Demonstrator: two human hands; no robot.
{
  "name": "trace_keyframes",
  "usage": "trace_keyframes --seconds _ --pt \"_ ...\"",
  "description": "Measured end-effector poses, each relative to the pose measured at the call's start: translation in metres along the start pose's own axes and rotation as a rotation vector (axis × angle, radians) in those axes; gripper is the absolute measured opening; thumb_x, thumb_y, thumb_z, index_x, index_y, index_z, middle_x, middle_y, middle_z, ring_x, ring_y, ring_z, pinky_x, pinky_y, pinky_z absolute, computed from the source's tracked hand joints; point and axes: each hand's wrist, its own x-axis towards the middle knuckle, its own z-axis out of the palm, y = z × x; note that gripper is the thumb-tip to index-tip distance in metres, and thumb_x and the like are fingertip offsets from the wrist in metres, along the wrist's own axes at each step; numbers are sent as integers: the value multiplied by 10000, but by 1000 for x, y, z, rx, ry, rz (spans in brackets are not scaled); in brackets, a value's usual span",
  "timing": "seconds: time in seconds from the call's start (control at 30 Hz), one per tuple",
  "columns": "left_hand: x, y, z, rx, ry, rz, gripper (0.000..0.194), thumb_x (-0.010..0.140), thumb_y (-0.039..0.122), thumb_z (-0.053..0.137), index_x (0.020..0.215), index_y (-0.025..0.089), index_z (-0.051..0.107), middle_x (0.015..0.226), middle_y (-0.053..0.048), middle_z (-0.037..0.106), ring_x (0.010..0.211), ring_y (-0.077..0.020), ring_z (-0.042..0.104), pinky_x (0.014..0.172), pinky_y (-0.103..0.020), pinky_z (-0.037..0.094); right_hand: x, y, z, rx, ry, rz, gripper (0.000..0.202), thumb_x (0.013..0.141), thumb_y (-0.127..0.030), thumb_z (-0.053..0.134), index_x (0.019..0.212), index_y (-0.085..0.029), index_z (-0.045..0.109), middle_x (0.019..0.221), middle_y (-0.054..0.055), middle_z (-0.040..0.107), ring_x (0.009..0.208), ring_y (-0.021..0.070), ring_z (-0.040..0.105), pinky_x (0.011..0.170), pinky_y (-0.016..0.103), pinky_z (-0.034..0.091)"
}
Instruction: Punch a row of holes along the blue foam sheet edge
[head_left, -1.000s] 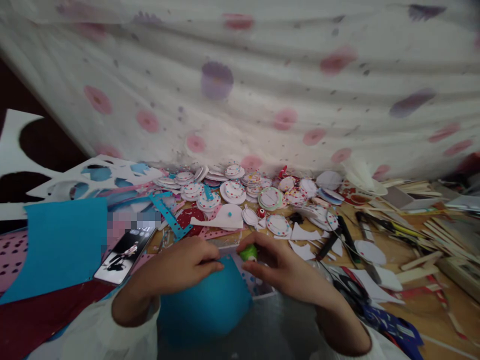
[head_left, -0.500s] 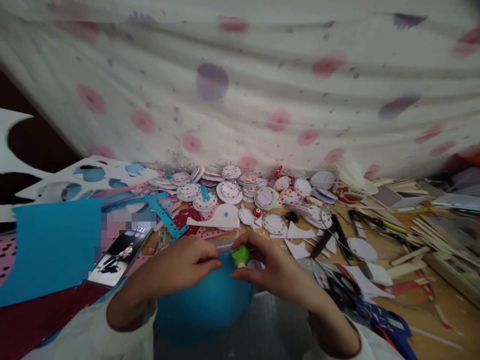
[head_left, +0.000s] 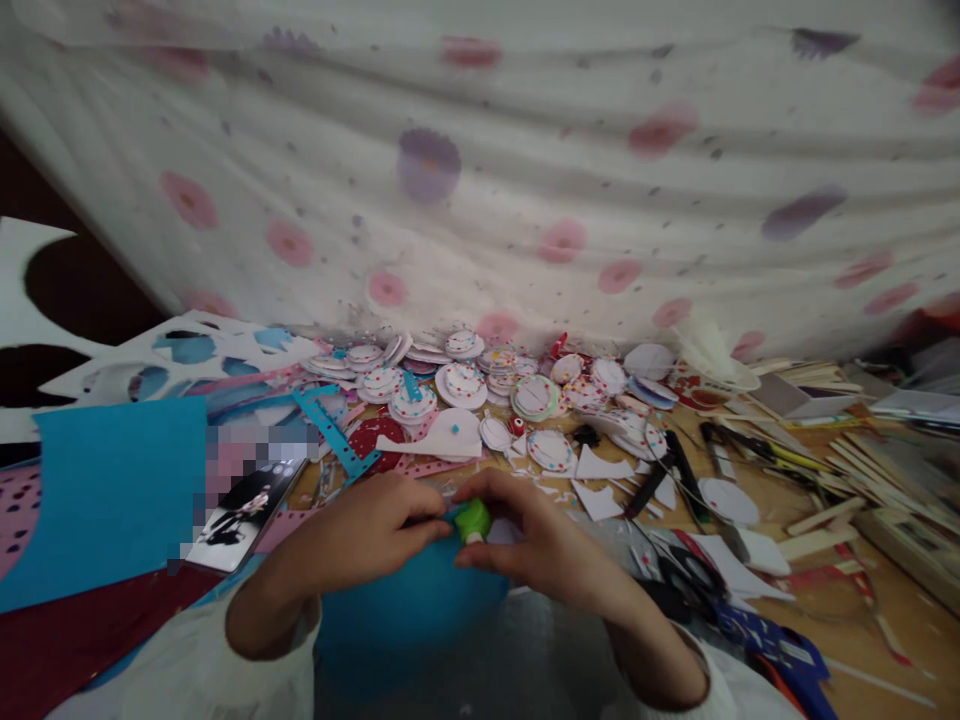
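Head view shows the right hand [head_left: 540, 545] pinching a small green punch [head_left: 473, 520] between thumb and fingers, set on the far edge of a blue foam sheet [head_left: 409, 610] that the left hand [head_left: 360, 535] grips closed just to its left. That sheet looks light, soft and floppy, best held close beside the punch so it does not buckle, while the punch seems small, hard and likely to slip sideways. Both lie near the body, with a phone [head_left: 244, 512] to the left and decorated paper discs [head_left: 465, 385] farther off.
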Motion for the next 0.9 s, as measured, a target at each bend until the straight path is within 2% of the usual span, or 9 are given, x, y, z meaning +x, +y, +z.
trace_keyframes --seconds 0.1,0.17,0.3,0.4,0.57,0.73,0.8,0.87,0.9 --pt "0 2 -3 -24 7 17 271 889 284 491 666 161 583 620 33 534 625 -119 518 561 -232 265 4 6 2 114 -16 43 487 641 -288 819 1067 -197 600 937 18 614 841 173 565 739 292 460" --pt "-1 3 -4 -27 7 6 280 889 290 492 660 161 588 620 31 541 625 -121 523 566 -233 270 6 8 2 160 -43 82 448 618 -321 831 999 -195 632 845 -6 613 775 163 563 677 273 458" --pt "-3 4 -6 -18 13 3 286 888 296 491 659 163 598 625 26 554 628 -129 531 567 -239 271 6 6 1 10 -6 109 348 595 -345 845 848 -181 671 685 -43 557 648 132 501 579 244 404" --pt "-4 5 -6 3 41 8 286 887 299 495 658 159 596 635 23 559 634 -129 532 575 -241 271 3 2 2 -120 50 68 348 602 -315 849 881 -192 681 718 -32 584 674 142 504 611 254 409" --pt "-4 7 -7 37 59 -35 291 874 285 492 621 159 564 604 25 529 614 -128 515 562 -247 252 0 0 7 -191 101 -73 325 700 -333 786 969 -210 651 827 4 644 729 166 548 659 279 438" --pt "-2 3 -5 6 38 -15 300 872 293 476 616 163 564 599 22 529 607 -134 515 555 -252 263 1 1 13 -270 176 -146 200 768 -350 712 842 -194 611 768 14 618 718 179 559 640 288 449" --pt "-5 2 -6 13 30 -5 283 878 313 477 665 170 598 632 18 563 622 -142 531 554 -252 279 2 1 15 -299 188 -160 170 783 -330 692 841 -195 608 772 20 624 720 181 567 643 291 456" --pt "-10 2 -7 27 38 -6 233 863 390 528 846 191 648 731 13 625 662 -159 562 580 -251 324 2 1 15 -306 185 -182 151 790 -288 679 892 -199 613 812 26 643 751 186 583 665 294 467" --pt "-13 3 -8 29 50 -22 284 836 449 570 956 202 642 803 5 653 698 -174 582 604 -256 355 2 2 15 -304 183 -189 156 791 -271 672 917 -200 613 829 28 651 761 186 588 672 295 471"
